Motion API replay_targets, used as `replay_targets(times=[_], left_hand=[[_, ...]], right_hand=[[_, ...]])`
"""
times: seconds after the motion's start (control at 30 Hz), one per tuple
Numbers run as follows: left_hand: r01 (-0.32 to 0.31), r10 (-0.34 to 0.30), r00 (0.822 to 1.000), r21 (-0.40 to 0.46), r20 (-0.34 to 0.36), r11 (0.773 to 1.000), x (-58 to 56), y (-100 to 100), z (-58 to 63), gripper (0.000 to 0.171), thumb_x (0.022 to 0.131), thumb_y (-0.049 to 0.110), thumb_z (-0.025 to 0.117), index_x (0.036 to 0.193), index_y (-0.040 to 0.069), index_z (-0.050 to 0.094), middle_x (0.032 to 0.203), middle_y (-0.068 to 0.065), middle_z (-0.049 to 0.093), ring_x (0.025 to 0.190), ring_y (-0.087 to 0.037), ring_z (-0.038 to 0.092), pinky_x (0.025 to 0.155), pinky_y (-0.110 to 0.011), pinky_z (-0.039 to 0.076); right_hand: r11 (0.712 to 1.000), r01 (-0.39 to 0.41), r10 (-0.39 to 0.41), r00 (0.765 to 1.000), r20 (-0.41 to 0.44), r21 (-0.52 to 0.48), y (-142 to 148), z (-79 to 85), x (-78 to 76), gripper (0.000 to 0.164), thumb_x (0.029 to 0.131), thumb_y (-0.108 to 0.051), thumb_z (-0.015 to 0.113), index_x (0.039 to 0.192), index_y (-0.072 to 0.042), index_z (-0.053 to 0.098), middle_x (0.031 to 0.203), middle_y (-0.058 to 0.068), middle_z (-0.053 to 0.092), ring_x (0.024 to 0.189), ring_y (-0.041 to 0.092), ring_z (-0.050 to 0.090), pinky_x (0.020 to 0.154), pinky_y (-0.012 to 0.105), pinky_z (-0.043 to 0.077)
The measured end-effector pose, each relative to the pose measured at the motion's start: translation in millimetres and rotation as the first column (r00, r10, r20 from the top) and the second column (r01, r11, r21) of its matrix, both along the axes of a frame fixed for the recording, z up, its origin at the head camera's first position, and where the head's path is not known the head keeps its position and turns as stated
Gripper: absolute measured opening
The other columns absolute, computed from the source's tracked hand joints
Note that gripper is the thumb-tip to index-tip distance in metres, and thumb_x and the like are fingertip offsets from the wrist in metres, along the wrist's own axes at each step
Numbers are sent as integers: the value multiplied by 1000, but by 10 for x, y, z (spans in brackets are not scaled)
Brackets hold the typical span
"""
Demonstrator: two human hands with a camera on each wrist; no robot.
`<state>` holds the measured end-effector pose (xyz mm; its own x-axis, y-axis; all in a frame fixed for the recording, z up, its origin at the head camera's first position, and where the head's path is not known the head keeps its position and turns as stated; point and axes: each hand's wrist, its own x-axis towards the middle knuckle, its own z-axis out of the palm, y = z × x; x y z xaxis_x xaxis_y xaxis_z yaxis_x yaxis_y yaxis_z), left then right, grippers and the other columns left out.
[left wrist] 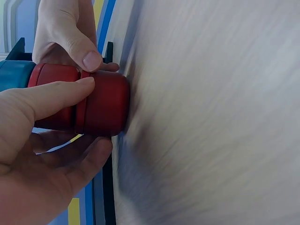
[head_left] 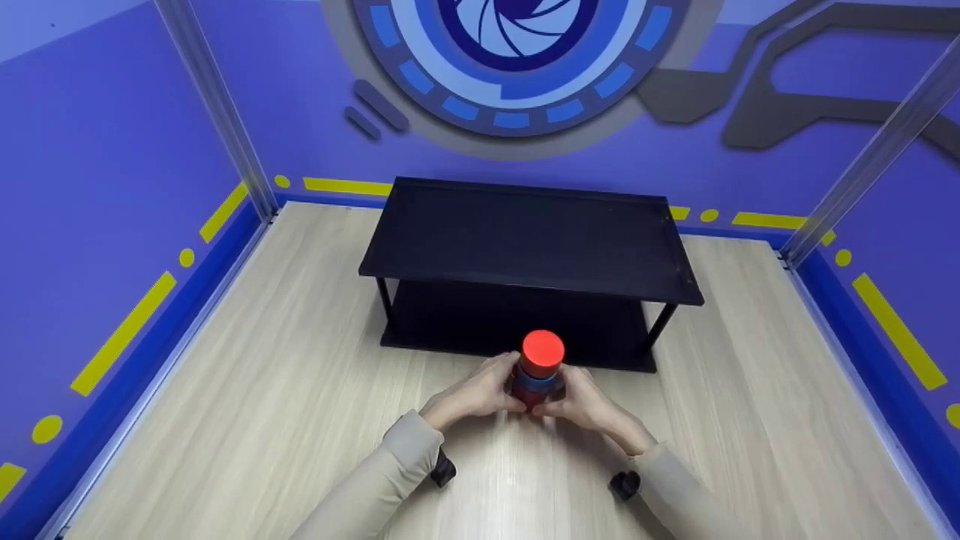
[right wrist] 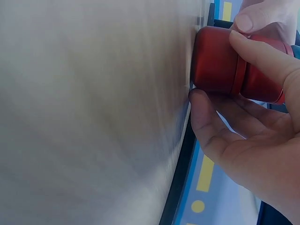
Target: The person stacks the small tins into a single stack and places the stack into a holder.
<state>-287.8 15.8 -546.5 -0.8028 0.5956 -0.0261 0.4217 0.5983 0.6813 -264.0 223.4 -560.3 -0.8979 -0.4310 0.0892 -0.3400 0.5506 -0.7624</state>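
A red and blue cylindrical container (head_left: 541, 354) stands upright between both hands, in front of the black shelf's lower board. Its top is bright red, with a blue band beneath and a darker red lower part. My left hand (head_left: 484, 388) grips it from the left, and my right hand (head_left: 589, 403) from the right. Close up in the left wrist view, both thumbs press on the red lower part (left wrist: 108, 103), while the left fingers curl around the far side. The right wrist view shows the container's red base (right wrist: 213, 58) at the tabletop; whether it touches I cannot tell.
A black two-tier shelf (head_left: 525, 236) stands on the wood-grain table (head_left: 300, 330) just beyond the hands. Blue printed panels (head_left: 120, 195) with yellow marks wall the table at the back and both sides. Metal posts (head_left: 225, 105) rise at the rear corners.
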Motion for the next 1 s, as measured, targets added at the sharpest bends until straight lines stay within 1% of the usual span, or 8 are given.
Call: replay_targets(times=[0.13,0.23,0.37,0.63,0.77,0.93,1.0], left_hand=[[1,-1,1000,13,9,1000,6,-10,-8,63,74,17,81,129,12,51,124,-5,61,122,-23,54,107,-41,42],[18,-18,1000,44,5,999,-1,-16,-16,61,73,16,81,126,11,53,121,-4,62,116,-19,56,103,-36,44],[38,-38,999,84,-11,996,-13,-22,-24,58,72,15,82,123,9,54,117,-5,63,109,-16,59,97,-31,48],[35,-32,999,86,-27,996,-1,-36,-21,56,74,16,82,123,8,56,119,-6,64,110,-17,60,98,-32,47],[34,-33,999,87,-16,996,-10,-44,16,54,75,16,81,122,8,57,119,-5,64,108,-15,60,97,-30,48],[38,-36,999,107,-14,994,-40,-60,90,52,75,14,81,121,8,57,114,-5,64,101,-14,61,90,-26,50],[37,-35,999,118,-18,992,-53,-65,123,51,74,13,82,119,8,58,111,-5,65,98,-15,62,87,-26,51]], right_hand=[[1000,-1,1,1000,9,-3,7,3,2,56,73,-14,83,123,-4,59,115,12,68,96,18,63,82,36,53],[1000,3,-3,1000,13,-6,9,8,4,55,73,-14,83,122,-4,60,113,11,69,93,18,64,80,35,54],[1000,5,-5,1000,6,-7,4,6,-2,54,73,-14,83,120,-4,60,110,11,69,91,17,64,78,38,55],[1000,-6,6,1000,5,-14,-10,16,-2,54,73,-13,83,121,-3,60,112,13,69,92,19,65,80,43,55],[1000,-4,4,1000,1,-7,-17,58,-6,54,73,-13,83,120,-2,60,111,14,69,90,21,66,79,45,55],[1000,-8,8,1000,-28,-2,-23,153,-33,54,72,-15,83,120,-3,61,112,14,69,94,24,67,79,45,56],[1000,-13,12,999,-38,-5,-25,200,-45,53,72,-15,83,119,-3,61,111,14,70,93,25,67,77,45,56]])
